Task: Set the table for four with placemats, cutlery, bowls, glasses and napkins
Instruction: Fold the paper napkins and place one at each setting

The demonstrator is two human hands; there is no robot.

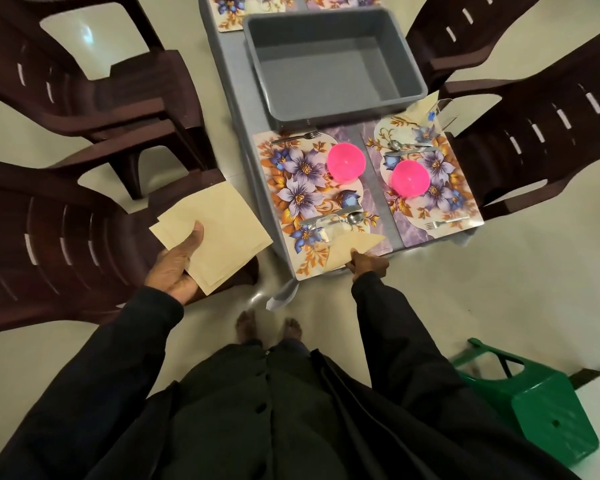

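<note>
My left hand (177, 268) is gripping a stack of cream napkins (222, 230), thumb pressing on top, above a brown plastic chair (49, 244). My right hand (368, 263) is pinching one folded napkin (355, 244), which is lying on the near end of the left floral placemat (298, 188), just beside a clear glass (329, 225) and a spoon (354, 218). A pink bowl (346, 162) is sitting on that mat, and a second pink bowl (410, 177) on the right placemat (444, 195).

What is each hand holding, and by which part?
Left hand grips a stack of napkins by its near corner; right hand pinches a folded napkin by its near edge.
</note>
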